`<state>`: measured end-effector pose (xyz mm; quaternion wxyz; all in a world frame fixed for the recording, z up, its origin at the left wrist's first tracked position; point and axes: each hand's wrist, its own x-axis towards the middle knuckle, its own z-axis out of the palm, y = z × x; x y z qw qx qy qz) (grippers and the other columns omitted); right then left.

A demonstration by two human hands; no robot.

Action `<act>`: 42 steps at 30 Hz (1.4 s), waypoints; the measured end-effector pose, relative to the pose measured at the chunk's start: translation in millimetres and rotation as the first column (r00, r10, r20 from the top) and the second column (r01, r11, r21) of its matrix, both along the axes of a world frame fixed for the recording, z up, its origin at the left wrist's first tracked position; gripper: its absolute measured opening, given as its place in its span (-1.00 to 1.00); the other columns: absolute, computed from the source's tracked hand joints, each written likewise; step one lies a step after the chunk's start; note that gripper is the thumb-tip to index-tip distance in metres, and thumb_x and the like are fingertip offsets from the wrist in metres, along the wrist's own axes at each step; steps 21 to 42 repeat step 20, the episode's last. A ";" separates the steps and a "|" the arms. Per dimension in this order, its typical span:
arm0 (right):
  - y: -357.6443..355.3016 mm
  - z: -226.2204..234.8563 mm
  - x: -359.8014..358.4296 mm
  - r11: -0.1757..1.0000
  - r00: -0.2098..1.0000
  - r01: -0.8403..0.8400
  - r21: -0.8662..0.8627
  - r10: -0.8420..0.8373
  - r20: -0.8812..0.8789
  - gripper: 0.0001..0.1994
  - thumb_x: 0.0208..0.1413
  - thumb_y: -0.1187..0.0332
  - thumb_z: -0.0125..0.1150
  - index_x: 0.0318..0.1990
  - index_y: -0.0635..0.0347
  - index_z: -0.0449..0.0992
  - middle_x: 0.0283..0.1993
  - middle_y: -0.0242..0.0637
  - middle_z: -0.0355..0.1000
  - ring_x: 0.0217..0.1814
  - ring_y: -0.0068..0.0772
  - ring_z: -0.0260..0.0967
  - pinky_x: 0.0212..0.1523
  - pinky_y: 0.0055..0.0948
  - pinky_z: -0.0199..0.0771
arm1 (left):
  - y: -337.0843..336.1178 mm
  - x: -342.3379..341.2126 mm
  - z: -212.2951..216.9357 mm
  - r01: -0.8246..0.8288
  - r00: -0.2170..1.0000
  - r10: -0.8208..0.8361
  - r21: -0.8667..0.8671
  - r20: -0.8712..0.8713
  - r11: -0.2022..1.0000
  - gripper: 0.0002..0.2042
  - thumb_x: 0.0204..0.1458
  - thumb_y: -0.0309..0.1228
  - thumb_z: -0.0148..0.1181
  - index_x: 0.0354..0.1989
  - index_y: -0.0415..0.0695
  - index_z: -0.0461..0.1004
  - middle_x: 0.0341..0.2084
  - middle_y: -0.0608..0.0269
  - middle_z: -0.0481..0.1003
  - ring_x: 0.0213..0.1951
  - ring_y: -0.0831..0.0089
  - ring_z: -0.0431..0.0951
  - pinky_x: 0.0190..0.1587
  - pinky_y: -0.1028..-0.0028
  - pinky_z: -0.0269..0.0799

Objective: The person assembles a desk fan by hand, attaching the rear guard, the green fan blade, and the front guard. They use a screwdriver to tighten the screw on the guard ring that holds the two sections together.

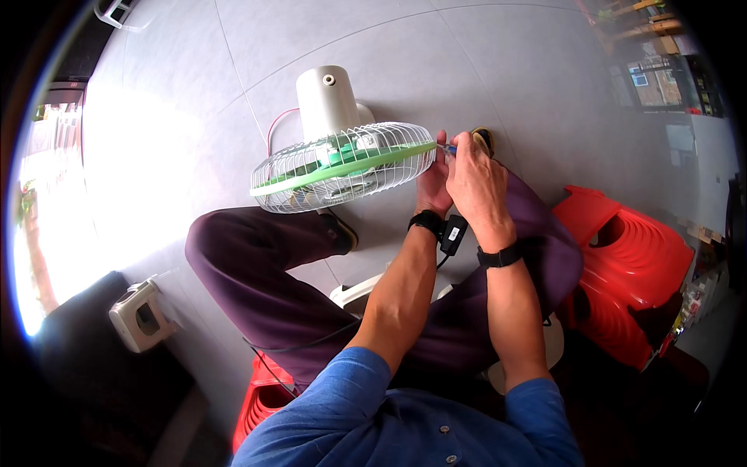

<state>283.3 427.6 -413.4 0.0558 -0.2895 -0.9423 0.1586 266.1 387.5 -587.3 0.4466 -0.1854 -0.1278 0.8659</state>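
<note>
An electric fan point(327, 101) with a pale base column rests on the grey floor. Its white wire guard point(292, 194), ringed by a light green rim band point(354, 165), faces toward me over green blades. At the right end of that band, my left hand point(434, 187) is closed against the guard's edge, some fingers hidden behind the right hand. My right hand point(476, 180) pinches a small blue-handled screwdriver point(451, 149), its thin tip pointing left at the rim. Most of the handle is covered by the fingers.
Red plastic stools point(622, 249) stand close on my right, with another red stool point(261, 401) at lower left. A white plastic stool point(142, 317) is on the left. My bent legs flank the fan. A thin red cord point(274, 128) curves behind the guard.
</note>
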 end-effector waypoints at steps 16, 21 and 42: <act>-0.8 24.8 -15.8 0.990 0.930 0.141 0.014 -0.138 0.342 -0.75 0.24 0.22 0.23 -0.19 0.23 0.39 -0.16 -0.12 0.59 -0.16 0.04 0.57 -0.27 0.01 0.53 | -0.5 1.8 -11.4 0.001 1.000 -0.001 -0.020 -0.003 1.000 -0.59 0.35 -0.10 0.01 0.19 -0.10 0.48 0.10 0.05 0.55 0.18 0.18 0.50 0.31 0.16 0.37; 1.2 22.7 -10.5 0.992 0.950 0.114 -0.048 -0.095 0.297 -0.72 0.22 0.21 0.26 -0.15 0.22 0.39 -0.11 -0.11 0.59 -0.12 0.02 0.58 -0.25 -0.02 0.55 | -0.8 3.8 -12.6 0.017 1.000 -0.017 -0.026 0.011 1.000 -0.58 0.34 -0.09 0.03 0.20 -0.11 0.48 0.10 0.04 0.55 0.21 0.18 0.49 0.34 0.17 0.36; 1.2 22.7 -10.5 0.992 0.950 0.114 -0.048 -0.095 0.297 -0.72 0.22 0.21 0.26 -0.15 0.22 0.39 -0.11 -0.11 0.59 -0.12 0.02 0.58 -0.25 -0.02 0.55 | -0.8 3.8 -12.6 0.017 1.000 -0.017 -0.026 0.011 1.000 -0.58 0.34 -0.09 0.03 0.20 -0.11 0.48 0.10 0.04 0.55 0.21 0.18 0.49 0.34 0.17 0.36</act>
